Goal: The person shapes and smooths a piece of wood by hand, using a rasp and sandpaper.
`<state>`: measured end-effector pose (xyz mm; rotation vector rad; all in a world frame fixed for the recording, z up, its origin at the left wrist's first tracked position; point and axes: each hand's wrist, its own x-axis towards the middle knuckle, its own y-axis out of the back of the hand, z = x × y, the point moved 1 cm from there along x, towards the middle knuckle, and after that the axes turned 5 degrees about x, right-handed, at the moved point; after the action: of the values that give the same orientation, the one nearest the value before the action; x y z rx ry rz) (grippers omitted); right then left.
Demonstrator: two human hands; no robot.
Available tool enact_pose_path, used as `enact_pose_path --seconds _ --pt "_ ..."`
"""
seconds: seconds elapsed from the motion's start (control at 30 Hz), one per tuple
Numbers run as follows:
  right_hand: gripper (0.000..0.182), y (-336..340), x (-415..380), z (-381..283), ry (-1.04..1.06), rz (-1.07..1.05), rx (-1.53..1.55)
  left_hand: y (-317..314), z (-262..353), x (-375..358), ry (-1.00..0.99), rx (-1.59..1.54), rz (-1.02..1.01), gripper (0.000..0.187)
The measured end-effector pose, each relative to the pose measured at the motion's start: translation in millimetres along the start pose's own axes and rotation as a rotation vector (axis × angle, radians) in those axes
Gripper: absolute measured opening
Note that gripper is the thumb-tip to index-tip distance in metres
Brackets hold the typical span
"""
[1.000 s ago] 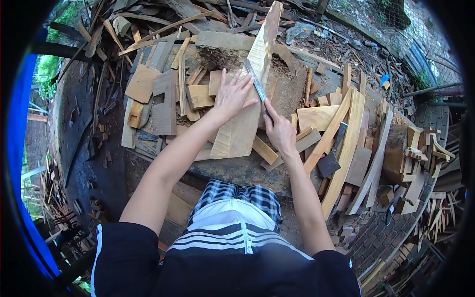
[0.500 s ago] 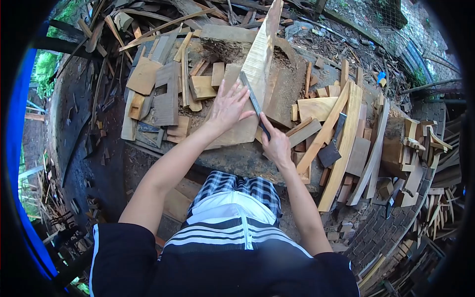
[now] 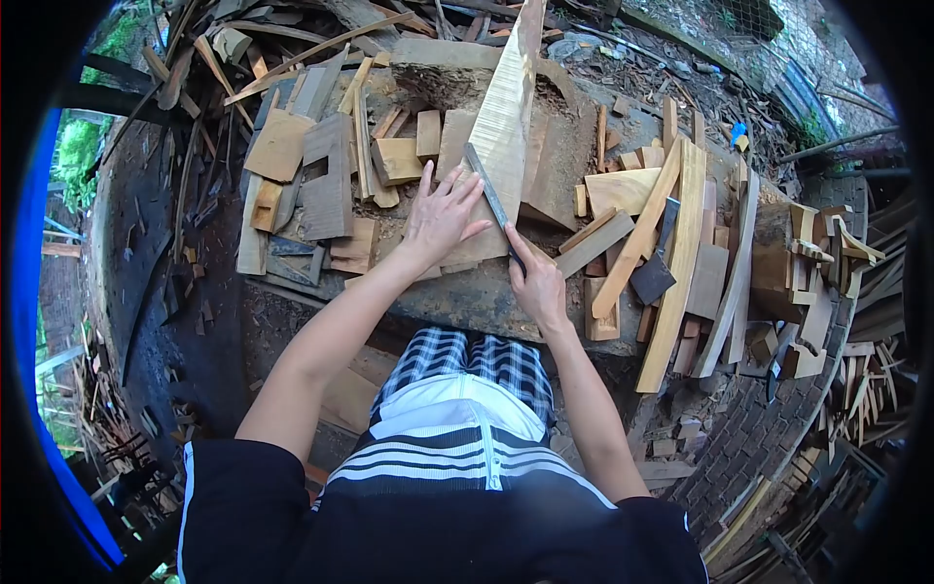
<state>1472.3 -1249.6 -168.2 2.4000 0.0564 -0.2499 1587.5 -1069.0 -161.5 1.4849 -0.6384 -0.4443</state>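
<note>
My right hand [image 3: 538, 279] is closed around the dark handle of a long flat file [image 3: 488, 187]. The file's grey metal length slants up and to the left across the lower edge of a pale wooden board [image 3: 503, 97] with wavy grain. This board tapers and points away from me, past the far side of the bench. My left hand [image 3: 440, 216] lies flat with fingers spread, its fingertips right beside the file. Under the left hand is a flat brown piece of wood [image 3: 455, 136].
Wood offcuts [image 3: 326, 175] cover the left of the worn bench [image 3: 457, 304]. Long curved strips [image 3: 686, 263] and a square dark-bladed tool [image 3: 652, 279] lie at the right. More scrap wood [image 3: 861, 389] is heaped beyond, and a blue sheet [image 3: 49, 428] hangs far left.
The file and both hands keep nearly the same pose, with the file slightly lower and left in view. The strips at the right appear shifted as my view tilts a little.
</note>
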Motion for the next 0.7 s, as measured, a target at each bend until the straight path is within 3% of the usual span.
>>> enact_pose_path --seconds 0.23,0.47,0.7 --pt "0.065 -13 -72 -5 -0.075 -0.072 -0.017 11 26 -72 -0.021 -0.139 -0.022 0.066" --pt "0.066 -33 -19 -7 -0.028 0.179 0.016 -2 -8 -5 -0.080 -0.056 0.045 0.058" --pt "0.066 -62 -105 -24 -0.079 0.097 0.054 24 6 -93 -0.159 -0.077 -0.068 0.062"
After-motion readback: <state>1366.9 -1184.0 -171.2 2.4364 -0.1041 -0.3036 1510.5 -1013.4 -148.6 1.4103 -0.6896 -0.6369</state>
